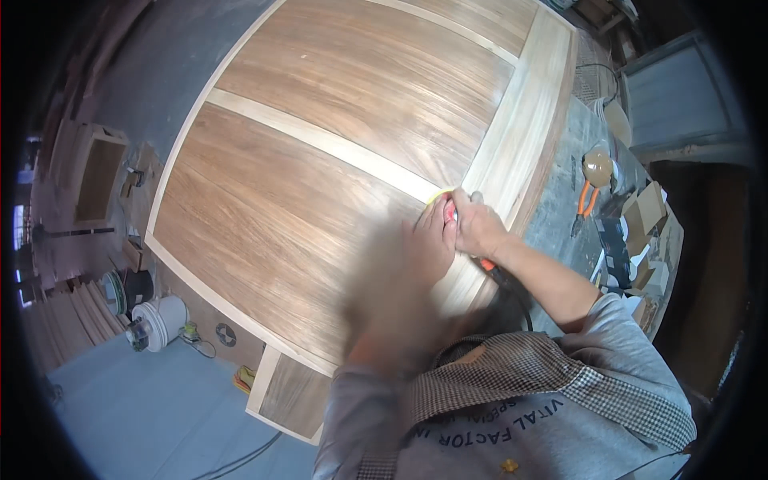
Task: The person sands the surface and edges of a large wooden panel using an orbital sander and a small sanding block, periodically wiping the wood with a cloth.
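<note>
A red corded power tool (450,211) with a yellow rim, apparently a sander, is against a large framed wooden panel (282,198). It lies where a pale cross rail (336,150) meets the wide pale edge board (510,126). My right hand (482,225) is wrapped around the tool's body from the right. From the other side my left hand (431,240) presses its fingers over the tool. Below my right hand, the orange cord end (487,264) leads into a black cable. The hands hide most of the tool, and haze blurs my left forearm.
Right of the panel, a workbench (555,186) carries orange-handled pliers (586,201), a tape roll (598,168) and torn cardboard boxes (645,222). On the left are a white bucket (165,324) and stacked boards (84,312). A smaller wooden piece (294,393) stands below the panel.
</note>
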`<control>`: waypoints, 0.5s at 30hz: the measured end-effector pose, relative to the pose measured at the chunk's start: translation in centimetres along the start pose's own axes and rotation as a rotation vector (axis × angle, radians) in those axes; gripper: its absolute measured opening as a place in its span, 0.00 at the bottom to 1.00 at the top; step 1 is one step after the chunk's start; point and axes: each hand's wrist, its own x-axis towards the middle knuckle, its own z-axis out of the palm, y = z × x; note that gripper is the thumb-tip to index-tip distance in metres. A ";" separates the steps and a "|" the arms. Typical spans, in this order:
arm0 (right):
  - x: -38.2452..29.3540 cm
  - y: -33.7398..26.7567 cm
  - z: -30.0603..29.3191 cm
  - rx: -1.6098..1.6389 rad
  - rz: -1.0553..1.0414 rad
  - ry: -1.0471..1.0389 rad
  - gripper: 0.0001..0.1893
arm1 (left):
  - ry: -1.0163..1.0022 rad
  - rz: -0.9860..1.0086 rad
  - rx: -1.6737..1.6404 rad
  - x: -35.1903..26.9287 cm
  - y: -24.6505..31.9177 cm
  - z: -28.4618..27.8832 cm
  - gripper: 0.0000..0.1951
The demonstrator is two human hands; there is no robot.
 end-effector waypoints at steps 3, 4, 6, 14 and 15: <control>-2.2 -1.8 0.1 0.043 0.072 -0.010 0.14 | 0.054 0.054 -0.179 -2.6 -1.2 0.7 0.23; -2.4 -1.8 0.2 0.022 0.002 -0.081 0.21 | -0.170 -0.109 -0.069 -2.3 -1.5 0.1 0.24; -2.0 -2.3 -0.2 -0.017 -0.119 -0.169 0.29 | -0.403 -0.299 -0.215 -2.0 -0.6 -2.9 0.26; 6.1 -3.5 -1.7 -0.100 -0.121 -0.011 0.28 | 0.177 -0.500 0.674 -15.4 -9.1 -5.7 0.32; 7.1 -4.7 -1.8 -0.108 -0.109 -0.069 0.28 | 0.189 -0.607 0.785 -16.3 -9.3 -6.0 0.33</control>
